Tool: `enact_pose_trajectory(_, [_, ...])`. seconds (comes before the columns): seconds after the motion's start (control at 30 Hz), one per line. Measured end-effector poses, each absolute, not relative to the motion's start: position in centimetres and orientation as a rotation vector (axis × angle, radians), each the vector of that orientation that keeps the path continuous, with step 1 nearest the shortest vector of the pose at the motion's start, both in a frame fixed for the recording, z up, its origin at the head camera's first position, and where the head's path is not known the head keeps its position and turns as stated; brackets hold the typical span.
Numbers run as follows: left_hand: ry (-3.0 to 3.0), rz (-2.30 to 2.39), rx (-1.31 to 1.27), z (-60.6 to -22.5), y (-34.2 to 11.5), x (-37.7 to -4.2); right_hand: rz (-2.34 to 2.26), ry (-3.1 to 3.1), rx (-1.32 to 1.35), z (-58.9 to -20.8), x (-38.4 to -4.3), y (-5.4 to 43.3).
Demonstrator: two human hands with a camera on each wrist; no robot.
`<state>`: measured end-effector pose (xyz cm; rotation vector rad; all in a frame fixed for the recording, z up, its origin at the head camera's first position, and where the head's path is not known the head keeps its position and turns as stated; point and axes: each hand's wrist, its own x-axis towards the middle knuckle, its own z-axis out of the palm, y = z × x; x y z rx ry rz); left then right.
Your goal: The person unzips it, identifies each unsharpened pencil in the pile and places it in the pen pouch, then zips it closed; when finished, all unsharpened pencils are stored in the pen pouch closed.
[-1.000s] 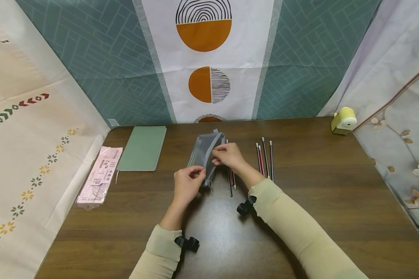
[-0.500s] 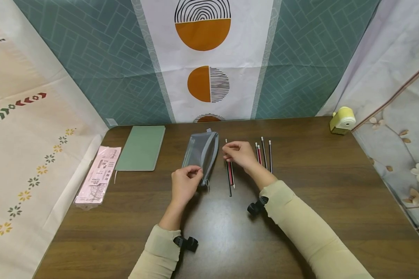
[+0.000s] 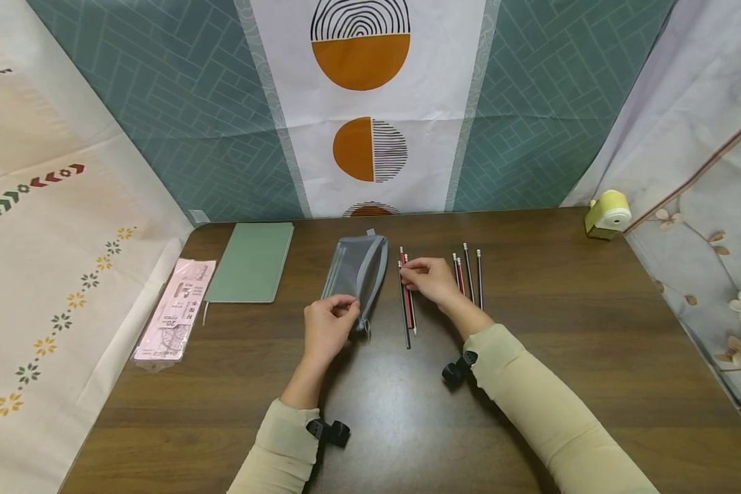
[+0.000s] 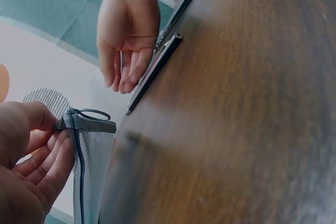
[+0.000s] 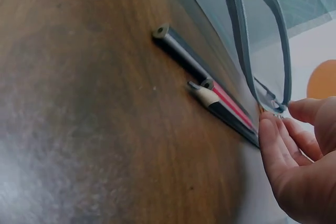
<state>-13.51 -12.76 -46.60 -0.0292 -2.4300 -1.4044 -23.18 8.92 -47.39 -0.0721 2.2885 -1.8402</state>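
My left hand (image 3: 328,324) pinches the zipper end of a grey see-through pencil case (image 3: 344,261). The zip is undone and its mouth gapes to the right; a metal ring (image 4: 93,114) hangs at that end. Right of the case lies a small group of pencils (image 3: 405,319), dark and red, with white-tipped upper ends. Over their far part is my right hand (image 3: 431,280), fingers fairly straight, thumb and forefinger apart in the right wrist view. Whether its fingertips touch a pencil is unclear. One sharpened pencil (image 5: 209,98) points towards the near edge.
Several more pencils (image 3: 479,274) lie right of my right hand, partly behind it. At the left are a green notebook (image 3: 251,264) and a pink packet (image 3: 175,312). A yellow pencil sharpener (image 3: 608,214) stands at the back right. Patterned cloths hang around the table (image 3: 562,357).
My right hand has let go of the case's edge and moved right to the pencils. The case has shifted slightly left, and my left hand has kept its pinch on it.
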Motion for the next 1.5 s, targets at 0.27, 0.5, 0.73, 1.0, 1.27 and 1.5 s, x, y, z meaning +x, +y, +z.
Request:
enact_pose_trajectory(0.27, [-2.411, -1.401, -0.055, -46.4, -12.7, -13.5, -1.637, 2.573, -0.201, -48.0, -23.5, 9.2])
enact_pose_trajectory(0.5, [-2.425, -1.388, -0.053, -46.3, -12.7, -13.5, -1.398, 2.825, -0.271, -47.8, -23.3, 9.3])
enact_pose_trajectory(0.73, [-2.436, -1.403, -0.047, -46.3, -12.8, -13.5, -1.28, 2.907, -0.215, -47.6, -23.5, 9.3])
enact_pose_trajectory(1.0, [-2.438, -1.402, -0.047, -46.5, -12.9, -13.3, -1.052, 3.014, -0.177, -47.1, -23.5, 10.0])
enact_pose_trajectory(1.27, [-2.435, -1.394, -0.04, -46.7, -12.9, -13.3, -0.998, 2.951, -0.152, -47.1, -23.8, 10.9])
enact_pose_trajectory(1.5, [-2.436, -1.39, -0.043, -46.6, -12.9, -13.3, -1.045, 2.93, -0.179, -47.1, -23.9, 11.0])
